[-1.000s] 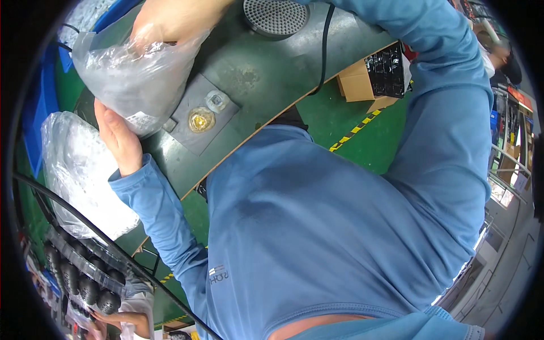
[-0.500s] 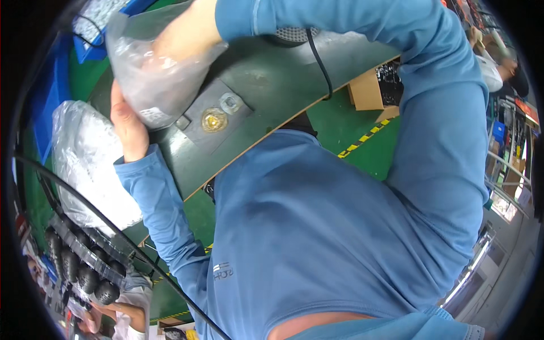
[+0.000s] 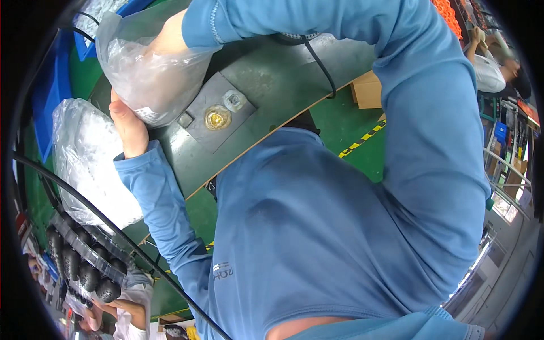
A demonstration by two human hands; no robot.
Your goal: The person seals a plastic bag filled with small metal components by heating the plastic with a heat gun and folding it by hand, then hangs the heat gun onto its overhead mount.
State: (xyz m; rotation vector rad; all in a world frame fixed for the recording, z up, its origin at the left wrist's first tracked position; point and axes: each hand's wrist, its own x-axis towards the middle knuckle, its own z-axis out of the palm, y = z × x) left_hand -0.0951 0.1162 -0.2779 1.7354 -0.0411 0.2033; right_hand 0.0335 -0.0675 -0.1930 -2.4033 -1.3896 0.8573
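Observation:
A translucent plastic bag (image 3: 141, 93) stands on the dark green table. My left hand (image 3: 130, 129) grips its near left side, thumb showing and the other fingers hidden behind the plastic. My right hand (image 3: 169, 41) reaches down into the bag's mouth; its fingers are blurred through the film, so what they hold cannot be made out. Beside the bag lies a flat grey plate (image 3: 213, 141). On it are a round clear piece with a yellow middle (image 3: 217, 118), a clear ring-like piece (image 3: 233, 101) and a small grey block (image 3: 185, 119).
A second plastic bag (image 3: 93, 164) with white contents lies left of my left forearm. Blue bins (image 3: 50, 105) stand further left. A black cable (image 3: 321, 65) hangs over the table edge (image 3: 258, 140). An open cardboard box (image 3: 367, 90) is beyond it. Other people work nearby.
My right arm has shifted left, and the right hand with it, still inside the bag. The bag's top has folded and moved slightly left. My left hand stays at its side.

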